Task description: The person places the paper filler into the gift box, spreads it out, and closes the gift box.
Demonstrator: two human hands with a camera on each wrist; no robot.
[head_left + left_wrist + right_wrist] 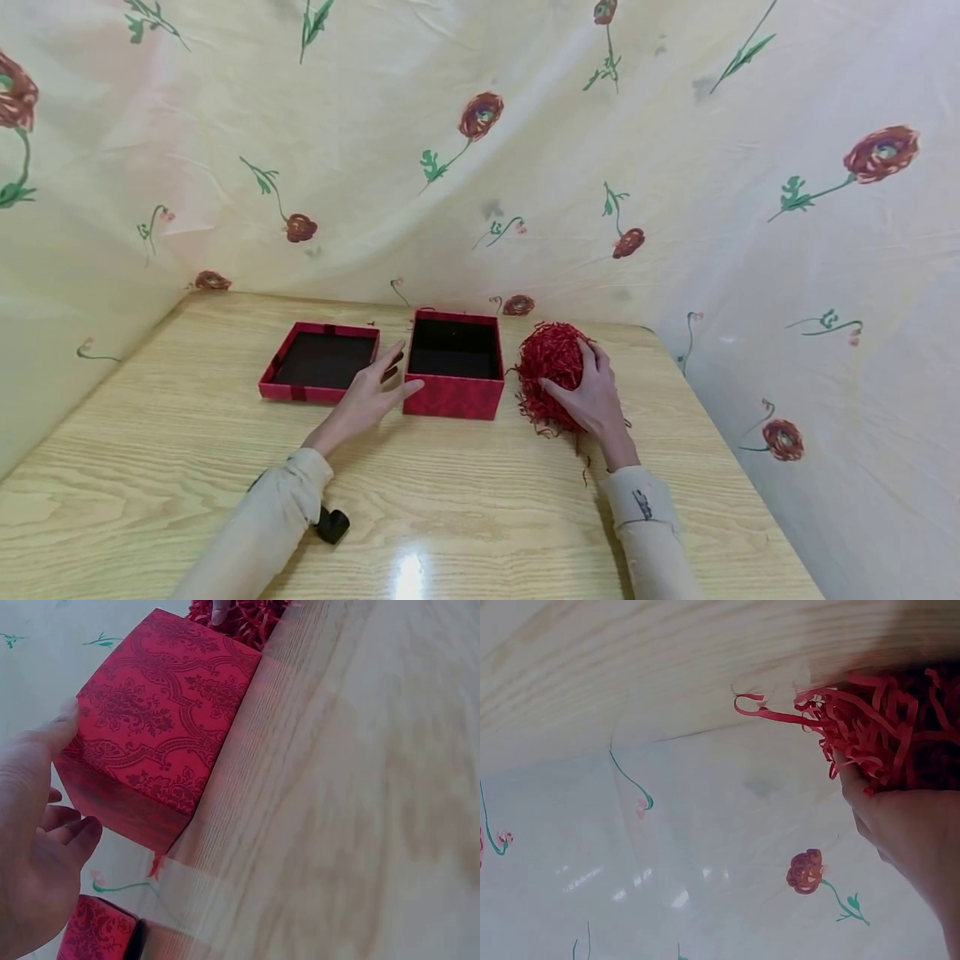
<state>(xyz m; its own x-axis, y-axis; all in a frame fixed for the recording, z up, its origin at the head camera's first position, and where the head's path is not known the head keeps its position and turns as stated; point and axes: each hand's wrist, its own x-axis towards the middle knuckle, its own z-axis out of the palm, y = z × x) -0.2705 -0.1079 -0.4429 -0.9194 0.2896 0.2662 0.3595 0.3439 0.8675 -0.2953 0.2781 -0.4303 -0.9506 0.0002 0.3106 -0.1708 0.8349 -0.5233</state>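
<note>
A red patterned gift box (453,398) stands on the table without its lid, showing a black inside. My left hand (367,396) is at its left side, thumb and fingers spread. In the left wrist view the thumb lies at the box's edge; whether it presses there I cannot tell. To the right of the box is a heap of red shredded paper (551,362). My right hand (596,398) grips its right side, fingers and thumb curled round the strands. In the right wrist view, shredded paper (889,735) bulges over the thumb.
Left of the box lies its red lid (322,358), inside up. A small black curved object (332,527) is partly hidden by my left sleeve (277,508). A flowered cloth (390,208) hangs behind the wooden table (450,492). Loose red strands lie near the heap.
</note>
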